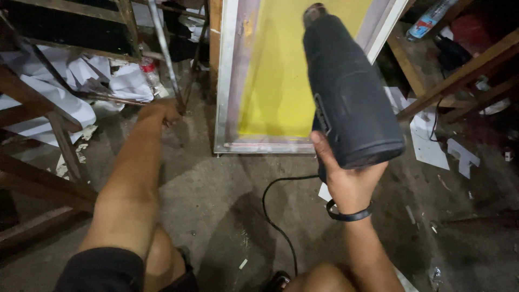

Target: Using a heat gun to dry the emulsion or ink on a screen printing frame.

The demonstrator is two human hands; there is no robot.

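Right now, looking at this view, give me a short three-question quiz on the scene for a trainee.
1. True or false: the right hand holds a black heat gun.
2. What colour is the mesh of the screen frame that the gun's nozzle faces?
3. The left hand is: A) on the gun's cord, B) by a thin metal leg, C) on the plastic bottle.

Key: 1 true; 2 yellow; 3 B.
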